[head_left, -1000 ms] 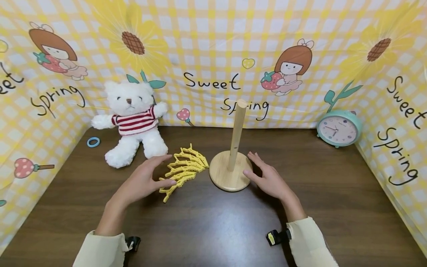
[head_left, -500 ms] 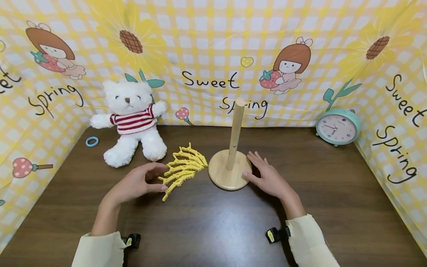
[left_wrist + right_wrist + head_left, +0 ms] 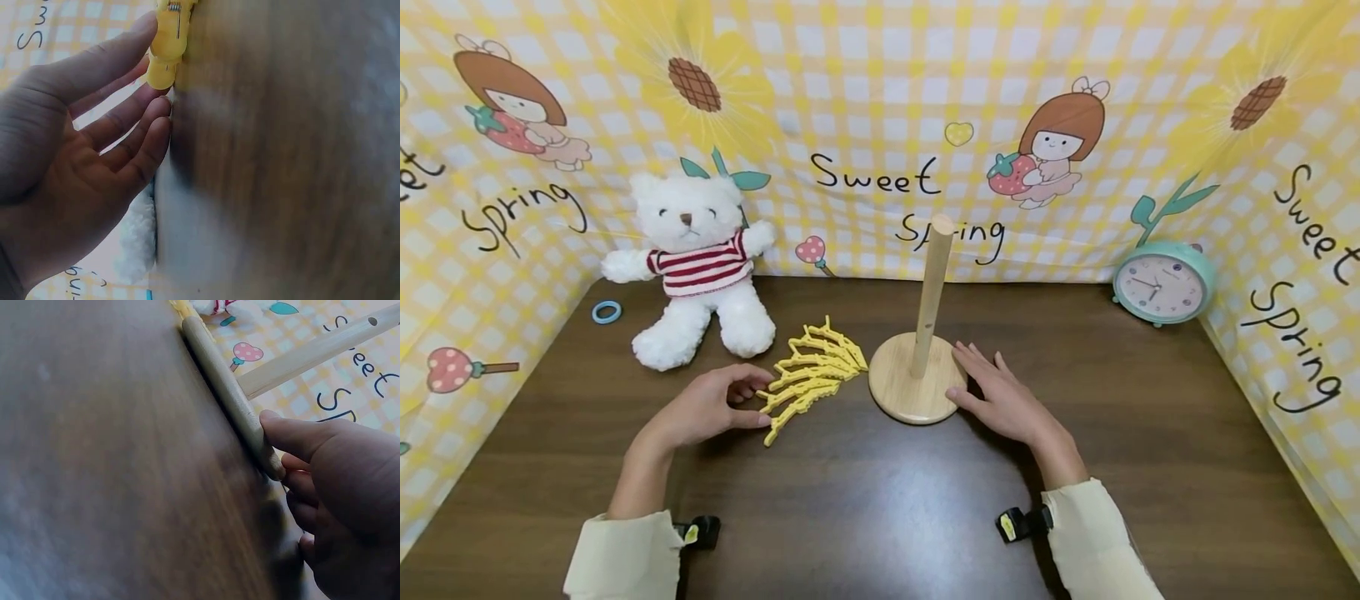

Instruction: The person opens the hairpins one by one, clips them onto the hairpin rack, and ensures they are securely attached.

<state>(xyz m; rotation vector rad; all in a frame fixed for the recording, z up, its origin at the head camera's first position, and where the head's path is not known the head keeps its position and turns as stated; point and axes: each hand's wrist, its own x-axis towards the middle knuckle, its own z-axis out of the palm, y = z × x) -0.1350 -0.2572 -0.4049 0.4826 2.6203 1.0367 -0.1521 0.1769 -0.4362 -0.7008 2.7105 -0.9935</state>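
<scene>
Several yellow clothespins [image 3: 812,367] lie fanned out on the table, left of a wooden paper towel holder [image 3: 917,400]. Close by their outer ends is my left hand [image 3: 707,404], its thumb and fingers loosely bent and spread around the ends. In the left wrist view, the metal spring of one yellow clothespin [image 3: 169,37] shows beside my thumb tip. My right hand [image 3: 1003,400] rests at the right rim of the holder's round base, thumb on top and the other fingers extended along the edge. The right wrist view shows the thumb touching the base [image 3: 228,394].
A white teddy bear [image 3: 700,267] in a striped shirt sits at the back left, with a blue ring [image 3: 607,312] beside it. A mint alarm clock [image 3: 1161,283] stands at the back right. A printed cloth [image 3: 865,100] surrounds the brown table [image 3: 865,508].
My left hand has drawn slightly back to the left from over the clothespins, to their outer ends, and its fingers have bent more. My right hand has stayed at the base.
</scene>
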